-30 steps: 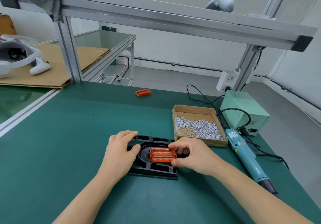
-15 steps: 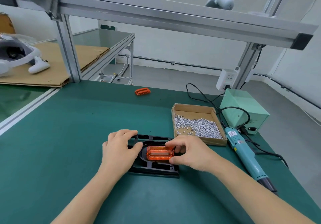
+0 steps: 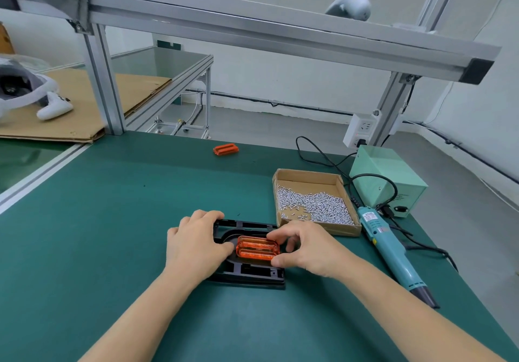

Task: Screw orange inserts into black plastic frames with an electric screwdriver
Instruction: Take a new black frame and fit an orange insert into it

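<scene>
A black plastic frame (image 3: 247, 273) lies flat on the green mat in front of me. An orange insert (image 3: 257, 247) sits in its curved recess. My right hand (image 3: 306, 246) pinches the insert's right end between thumb and fingers. My left hand (image 3: 196, 245) grips the frame's left side, fingers curled over its far edge and thumb against the inner rim. The teal electric screwdriver (image 3: 390, 255) lies on the mat to the right, untouched. A second orange insert (image 3: 225, 149) lies far back on the mat.
An open cardboard box of silver screws (image 3: 313, 205) stands just behind my right hand. A pale green power unit (image 3: 387, 179) with black cables sits at the right edge. An aluminium beam (image 3: 252, 27) crosses overhead. Cardboard and a white headset (image 3: 28, 94) lie on the left bench.
My right hand has shifted the orange insert slightly left and deeper into the frame's recess. My left hand has stayed on the frame's left side.
</scene>
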`<state>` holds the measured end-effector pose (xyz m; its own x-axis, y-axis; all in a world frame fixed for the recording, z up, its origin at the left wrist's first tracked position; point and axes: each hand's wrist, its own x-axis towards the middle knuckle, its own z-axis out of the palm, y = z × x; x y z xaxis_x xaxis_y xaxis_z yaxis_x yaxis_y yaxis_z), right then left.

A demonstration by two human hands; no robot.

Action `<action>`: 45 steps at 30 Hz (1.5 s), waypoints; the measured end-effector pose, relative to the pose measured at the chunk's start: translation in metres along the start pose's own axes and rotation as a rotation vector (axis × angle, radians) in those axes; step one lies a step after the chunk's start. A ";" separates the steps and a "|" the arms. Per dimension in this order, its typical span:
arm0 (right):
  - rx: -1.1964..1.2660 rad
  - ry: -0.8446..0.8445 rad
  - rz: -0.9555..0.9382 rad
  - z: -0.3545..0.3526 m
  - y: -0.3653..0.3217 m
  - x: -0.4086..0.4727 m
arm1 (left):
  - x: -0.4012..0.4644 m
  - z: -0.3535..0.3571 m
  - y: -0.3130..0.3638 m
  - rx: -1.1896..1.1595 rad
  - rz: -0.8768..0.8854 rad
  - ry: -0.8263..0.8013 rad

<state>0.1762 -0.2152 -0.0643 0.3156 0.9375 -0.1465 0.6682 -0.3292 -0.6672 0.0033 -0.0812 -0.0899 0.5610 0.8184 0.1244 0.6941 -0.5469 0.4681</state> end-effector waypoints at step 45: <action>0.208 0.322 -0.312 -0.013 -0.009 -0.013 | -0.004 -0.035 0.023 -1.024 -0.025 -0.261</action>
<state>0.1750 -0.2258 -0.0469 0.3361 0.8945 0.2947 0.6259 0.0217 -0.7796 0.0017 -0.0911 -0.0491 0.7160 0.6975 -0.0308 0.0634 -0.0211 0.9978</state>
